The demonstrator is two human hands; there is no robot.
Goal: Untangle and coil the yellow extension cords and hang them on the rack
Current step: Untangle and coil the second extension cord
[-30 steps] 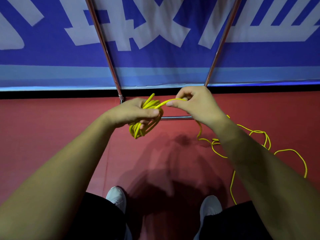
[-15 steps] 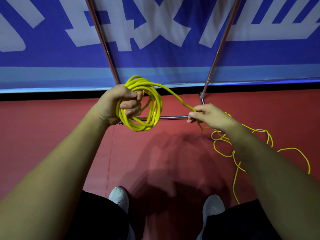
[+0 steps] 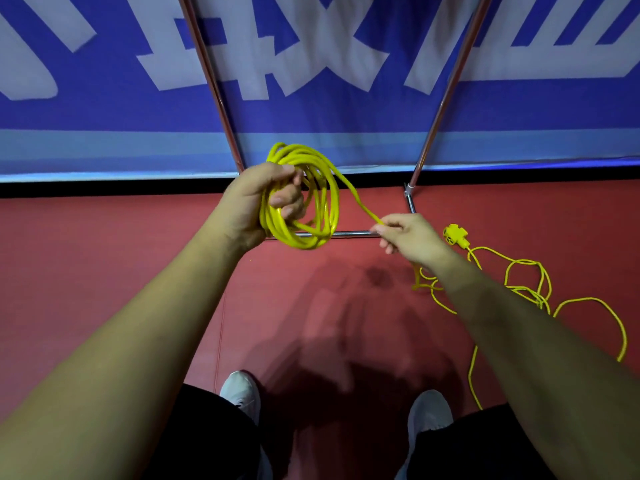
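Note:
My left hand grips a coil of yellow extension cord made of several loops, held upright in front of the rack. One strand runs from the coil's top down to my right hand, which pinches it between thumb and fingers. Behind my right wrist the loose remainder of the cord lies in tangled loops on the red floor, with its yellow socket end beside my hand. The metal rack stands ahead: two slanted poles and a low crossbar.
A blue banner with white characters covers the wall behind the rack. The floor is red matting. My two white shoes show at the bottom, with a loop of loose cord close to the right one.
My hands have drawn apart: the left raised and turned the coil so its loops open out, the right slid down and right along the strand. The socket end has come into view.

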